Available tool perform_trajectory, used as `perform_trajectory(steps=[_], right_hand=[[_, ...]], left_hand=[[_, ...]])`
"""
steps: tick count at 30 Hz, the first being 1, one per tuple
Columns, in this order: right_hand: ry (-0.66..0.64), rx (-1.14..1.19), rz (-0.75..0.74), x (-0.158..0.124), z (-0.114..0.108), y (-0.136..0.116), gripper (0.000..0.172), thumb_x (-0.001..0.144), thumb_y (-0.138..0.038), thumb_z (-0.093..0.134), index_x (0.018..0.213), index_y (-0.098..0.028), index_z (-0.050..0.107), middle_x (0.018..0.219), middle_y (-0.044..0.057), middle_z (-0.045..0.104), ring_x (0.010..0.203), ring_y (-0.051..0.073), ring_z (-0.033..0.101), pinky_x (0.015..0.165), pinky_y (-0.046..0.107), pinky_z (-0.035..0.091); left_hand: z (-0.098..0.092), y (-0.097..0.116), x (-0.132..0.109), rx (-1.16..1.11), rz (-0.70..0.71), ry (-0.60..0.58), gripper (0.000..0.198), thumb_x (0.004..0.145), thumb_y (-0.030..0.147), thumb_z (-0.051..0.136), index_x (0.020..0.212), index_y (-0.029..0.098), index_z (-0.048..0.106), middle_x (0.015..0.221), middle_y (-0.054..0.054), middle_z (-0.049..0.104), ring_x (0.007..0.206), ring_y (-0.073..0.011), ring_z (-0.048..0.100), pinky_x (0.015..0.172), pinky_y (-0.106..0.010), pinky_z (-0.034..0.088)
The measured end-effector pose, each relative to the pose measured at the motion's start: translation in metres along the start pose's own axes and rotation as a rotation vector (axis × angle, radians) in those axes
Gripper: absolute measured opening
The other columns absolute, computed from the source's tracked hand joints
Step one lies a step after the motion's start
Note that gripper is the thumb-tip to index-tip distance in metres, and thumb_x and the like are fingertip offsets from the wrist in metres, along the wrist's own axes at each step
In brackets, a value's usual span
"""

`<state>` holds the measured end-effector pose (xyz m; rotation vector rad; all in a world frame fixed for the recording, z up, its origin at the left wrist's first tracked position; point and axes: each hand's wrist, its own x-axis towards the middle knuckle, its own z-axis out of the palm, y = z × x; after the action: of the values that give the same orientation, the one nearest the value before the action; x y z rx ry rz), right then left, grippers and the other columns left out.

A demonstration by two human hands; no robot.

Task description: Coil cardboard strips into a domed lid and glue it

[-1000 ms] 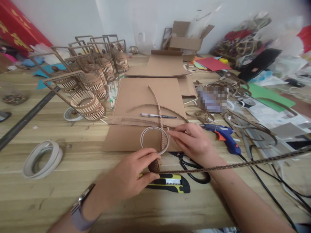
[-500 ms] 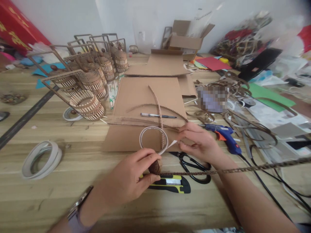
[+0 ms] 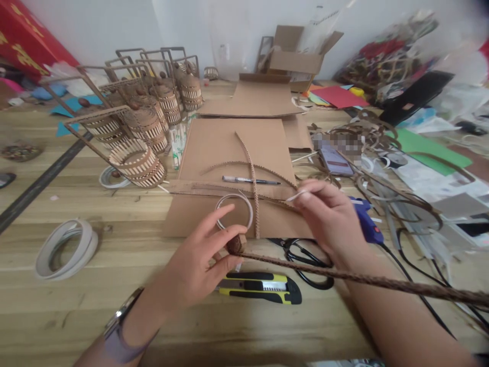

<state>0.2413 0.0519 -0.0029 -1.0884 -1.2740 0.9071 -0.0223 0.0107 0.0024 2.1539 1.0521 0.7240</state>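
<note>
My left hand (image 3: 200, 255) pinches a small, tight coil of brown corrugated strip (image 3: 235, 245) between its fingers and thumb. A thin roll of whitish tape (image 3: 250, 210) stands against those fingers. From the coil the unrolled corrugated tail (image 3: 362, 279) runs right, passing over my right forearm. My right hand (image 3: 330, 214) is closed, with a short white piece of tape (image 3: 295, 197) sticking out from its fingertips. Below the coil lies a yellow and black utility knife (image 3: 263, 288). Black-handled scissors (image 3: 309, 267) are beside it, partly under the tail.
Stacked cardboard (image 3: 217, 137) bears a pen (image 3: 250, 180) and loose corrugated strips (image 3: 250, 163). Small slatted baskets (image 3: 139, 165) with handles crowd the left back. Right of my hand are a blue glue gun (image 3: 369, 221), its cable, and a phone (image 3: 336, 158). More tape rolls (image 3: 66, 250) lie left.
The white tape between roll and right hand has come apart. My right hand has moved right and up with the piece; my left hand, coil and tape roll have shifted slightly left.
</note>
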Motion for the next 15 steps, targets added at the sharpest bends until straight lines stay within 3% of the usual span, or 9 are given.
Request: perform_trajectory(steps=[3,7,15], right_hand=[[-0.167,0.168,0.175,-0.017,0.026,-0.002,0.023,0.075,-0.043,0.076,0.077,-0.024,0.062,0.085,0.001,0.06,0.072,0.016,0.057,0.066,0.031,0.049],[-0.277,0.361,0.321,-0.031,0.04,-0.001,0.027,0.067,-0.043,0.084,0.075,-0.024,0.066,0.085,0.001,0.059,0.072,0.015,0.055,0.065,0.03,0.048],[-0.35,0.467,0.528,-0.042,0.046,0.003,0.025,0.061,-0.035,0.089,0.074,-0.024,0.071,0.101,0.003,0.06,0.082,0.016,0.057,0.074,0.03,0.052]], left_hand=[[0.005,0.0,0.002,-0.016,0.057,0.03,0.031,0.094,0.018,0.056,0.125,0.024,0.057,0.133,-0.012,0.049,0.081,-0.0123,0.064,0.078,-0.028,0.059],[0.01,0.001,0.004,-0.063,0.115,0.016,0.035,0.093,0.012,0.057,0.127,0.021,0.054,0.109,-0.006,0.057,0.093,-0.0154,0.062,0.08,-0.025,0.058],[0.012,0.004,0.004,-0.077,0.088,0.032,0.036,0.092,0.014,0.059,0.127,0.021,0.055,0.106,-0.005,0.058,0.092,-0.0156,0.062,0.083,-0.028,0.057]])
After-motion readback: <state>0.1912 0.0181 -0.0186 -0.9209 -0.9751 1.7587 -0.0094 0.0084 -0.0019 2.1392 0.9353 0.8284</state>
